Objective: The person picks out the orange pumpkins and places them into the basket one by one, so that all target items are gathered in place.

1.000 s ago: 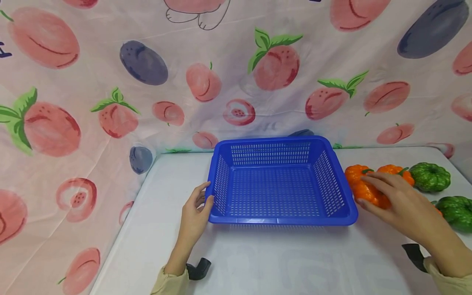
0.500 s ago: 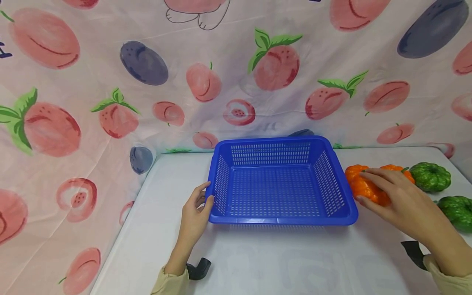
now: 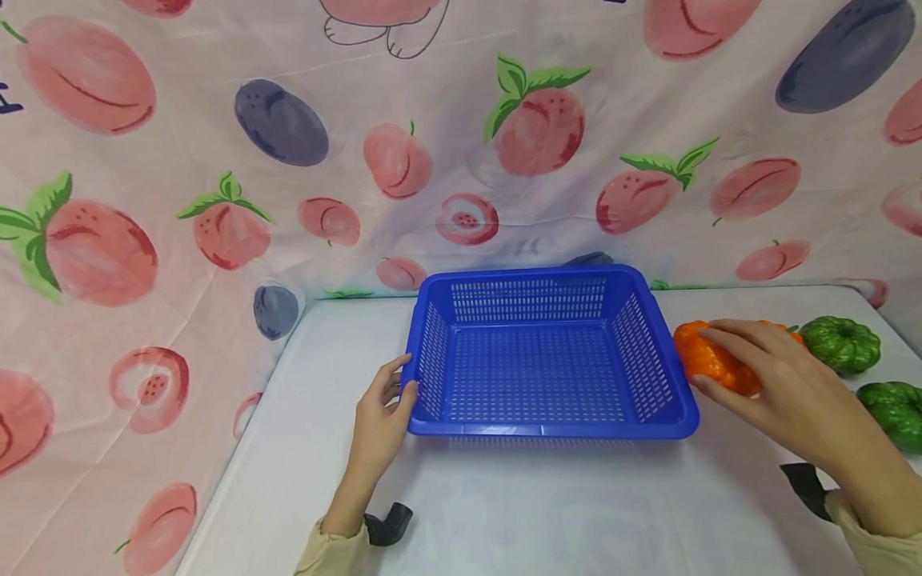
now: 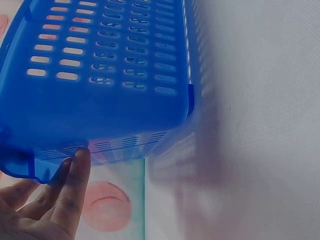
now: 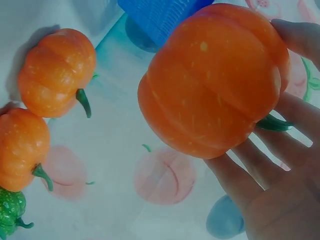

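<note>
A blue plastic basket (image 3: 533, 432) with slotted walls stands in the middle of the table. My left hand (image 3: 382, 420) grips its left rim; in the left wrist view the fingers (image 4: 75, 185) reach against the outer side of the basket (image 4: 100, 110). An orange pumpkin (image 5: 215, 80) with a green stem is held between the thumb and fingers of my right hand (image 5: 280, 180), just right of the basket. In the head view the right hand (image 3: 785, 392) covers part of the held pumpkin (image 3: 723, 374).
Two more orange pumpkins, one nearer (image 5: 57, 72) and one beside it (image 5: 20, 150), sit on the table. Green pumpkins lie at the far right, one at the back (image 3: 839, 346) and one in front (image 3: 893, 416). A fruit-print cloth (image 3: 461, 160) hangs behind the table.
My right hand has shifted slightly upward in the head view, and the orange pumpkin in it has moved up with it. The left hand and basket have stayed still.
</note>
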`<state>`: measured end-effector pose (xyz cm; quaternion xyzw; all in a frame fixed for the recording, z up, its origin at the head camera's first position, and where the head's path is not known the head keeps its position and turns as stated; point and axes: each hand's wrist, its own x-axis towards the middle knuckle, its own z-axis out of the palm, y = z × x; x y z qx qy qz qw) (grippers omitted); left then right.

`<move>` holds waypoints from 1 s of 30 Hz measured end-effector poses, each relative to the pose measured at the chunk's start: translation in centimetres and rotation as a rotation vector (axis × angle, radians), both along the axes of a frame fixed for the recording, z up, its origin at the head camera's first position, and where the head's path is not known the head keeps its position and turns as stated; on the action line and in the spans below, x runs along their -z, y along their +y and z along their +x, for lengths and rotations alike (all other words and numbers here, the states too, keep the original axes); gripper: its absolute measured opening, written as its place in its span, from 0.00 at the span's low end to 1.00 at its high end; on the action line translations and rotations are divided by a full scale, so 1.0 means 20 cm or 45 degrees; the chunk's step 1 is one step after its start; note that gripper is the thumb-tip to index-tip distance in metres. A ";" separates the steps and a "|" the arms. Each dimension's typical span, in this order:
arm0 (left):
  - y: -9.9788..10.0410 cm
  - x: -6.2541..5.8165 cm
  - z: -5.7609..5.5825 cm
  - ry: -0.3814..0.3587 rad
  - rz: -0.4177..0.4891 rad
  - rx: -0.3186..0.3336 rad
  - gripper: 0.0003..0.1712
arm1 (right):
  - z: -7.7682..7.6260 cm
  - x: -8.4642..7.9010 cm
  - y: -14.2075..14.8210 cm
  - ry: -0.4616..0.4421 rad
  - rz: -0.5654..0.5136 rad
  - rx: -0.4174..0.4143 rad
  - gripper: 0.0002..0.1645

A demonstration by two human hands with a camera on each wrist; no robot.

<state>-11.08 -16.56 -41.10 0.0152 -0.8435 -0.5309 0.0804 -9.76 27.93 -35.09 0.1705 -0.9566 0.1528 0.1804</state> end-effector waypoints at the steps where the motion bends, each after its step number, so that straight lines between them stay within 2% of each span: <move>1: 0.00 0.00 0.00 0.001 0.002 0.000 0.23 | 0.00 0.00 0.00 0.000 -0.002 0.000 0.38; 30: -0.01 0.01 0.00 0.006 -0.011 0.001 0.24 | -0.01 -0.04 -0.13 -0.012 -0.017 -0.054 0.38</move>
